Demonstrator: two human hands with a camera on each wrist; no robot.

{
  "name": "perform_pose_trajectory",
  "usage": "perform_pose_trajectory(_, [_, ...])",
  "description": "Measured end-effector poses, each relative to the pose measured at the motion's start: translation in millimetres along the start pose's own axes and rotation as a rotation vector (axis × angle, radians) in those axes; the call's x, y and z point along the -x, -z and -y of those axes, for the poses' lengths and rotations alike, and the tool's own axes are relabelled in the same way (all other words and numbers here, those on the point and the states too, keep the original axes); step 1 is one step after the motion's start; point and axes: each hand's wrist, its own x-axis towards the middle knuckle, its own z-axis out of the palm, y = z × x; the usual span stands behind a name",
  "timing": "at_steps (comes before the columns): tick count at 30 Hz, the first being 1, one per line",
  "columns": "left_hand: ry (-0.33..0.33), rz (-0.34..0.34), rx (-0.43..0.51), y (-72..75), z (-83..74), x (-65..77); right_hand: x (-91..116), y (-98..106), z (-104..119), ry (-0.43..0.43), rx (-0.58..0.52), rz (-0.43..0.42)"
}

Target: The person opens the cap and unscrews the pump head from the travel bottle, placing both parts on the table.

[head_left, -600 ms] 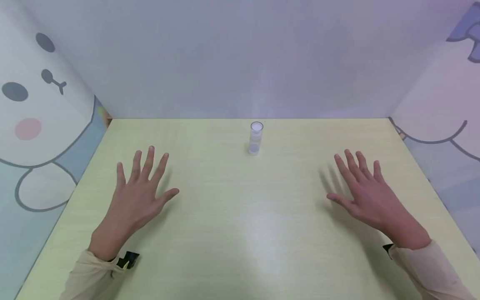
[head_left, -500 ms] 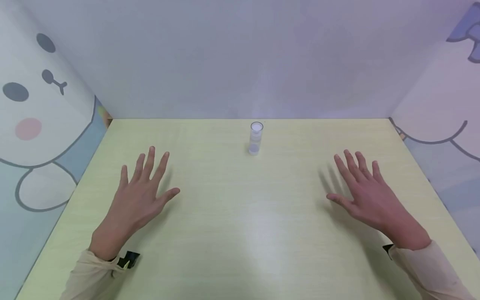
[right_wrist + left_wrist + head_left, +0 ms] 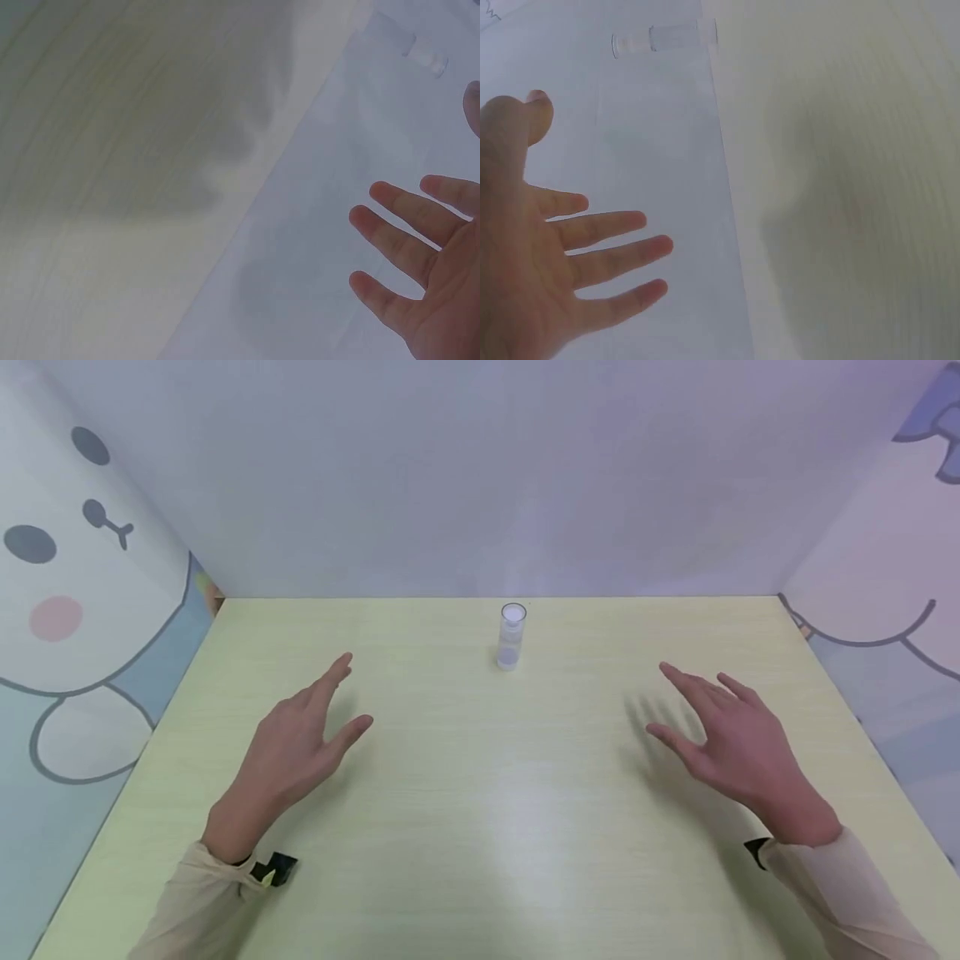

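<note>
A small clear cylindrical bottle (image 3: 511,639) with a whitish top stands upright near the back edge of the table, midway between the hands. My left hand (image 3: 292,747) hovers over the table to its left, fingers extended and thumb apart, holding nothing. To the right of the bottle my right hand (image 3: 735,747) is also raised, its fingers reaching toward the middle with nothing in them. The left wrist view shows the bottle (image 3: 664,37) beyond the spread fingers (image 3: 622,255). In the right wrist view the bottle (image 3: 412,46) appears at the top right, apart from the fingers.
The pale wood-grain table (image 3: 495,827) meets a plain greyish back wall (image 3: 480,477). Side panels with cartoon figures (image 3: 82,602) rise at left and right. Both beige sleeves (image 3: 198,893) have dark straps at the cuffs.
Both hands have turned so the palms face inward more, and the left hand has shifted slightly right. The right hand has moved slightly left. The bottle has stayed in place.
</note>
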Motion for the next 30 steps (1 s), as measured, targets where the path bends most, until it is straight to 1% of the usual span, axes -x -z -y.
perform_pose_trajectory(2, [0.014,-0.005,0.065,-3.8,-3.5,-4.8,-3.0,-1.3,1.6,-0.004,-0.023,-0.046])
perform_pose_trajectory(5, [0.037,0.001,0.147,-10.7,-8.8,-12.7,-8.1,-3.2,5.2,-0.029,-0.095,-0.072])
perform_pose_trajectory(9, [0.058,0.011,0.243,-20.5,-14.6,-24.0,-16.1,-4.5,11.9,-0.108,-0.22,-0.032])
perform_pose_trajectory(12, [0.062,-0.008,0.312,-27.4,-17.0,-33.0,-22.6,-6.2,15.8,-0.148,-0.28,-0.007])
perform_pose_trajectory(16, [0.067,-0.042,0.404,-35.1,-18.2,-44.1,-32.2,-11.9,17.7,-0.139,-0.339,-0.027])
perform_pose_trajectory(19, [0.078,-0.046,0.475,-40.5,-19.5,-52.2,-39.7,-17.2,18.2,-0.118,-0.399,-0.061])
perform_pose_trajectory(24, [0.121,-0.009,0.588,-48.2,-23.1,-64.2,-51.8,-23.7,20.4,-0.106,-0.519,-0.116])
perform_pose_trajectory(26, [0.137,0.012,0.623,-50.9,-24.7,-67.8,-56.2,-25.7,22.5,-0.109,-0.56,-0.12])
perform_pose_trajectory(30, [0.15,0.029,0.673,-57.9,-28.2,-75.4,-65.6,-31.2,27.0,-0.115,-0.61,-0.11])
